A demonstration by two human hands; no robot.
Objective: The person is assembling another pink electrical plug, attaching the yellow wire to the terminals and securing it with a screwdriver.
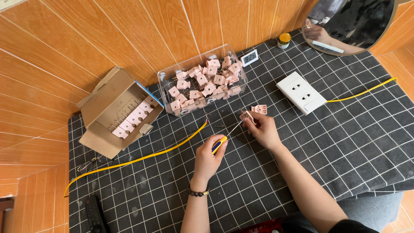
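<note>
The left hand (207, 160) was closed around the yellow-and-blue handle of a small screwdriver (219, 144), fingers curled together over the grip, a dark beaded bracelet (197, 193) worn at the wrist. The thin metal shaft was angled up and to the right, its tip brought to a small pale-pink plastic connector block (247, 115). That block was pinched between the thumb and fingertips of the right hand (263, 129), whose fingers were clamped on it; whether the tip sat in a screw could not be told, the part being too small. The block was held just above the black grid-patterned cloth (345, 142), near a second pink block (259, 109) lying loose. Behind stood a clear plastic tub of pink blocks (202, 84), and a long yellow wire (142, 159) ended just left of the screwdriver.
</note>
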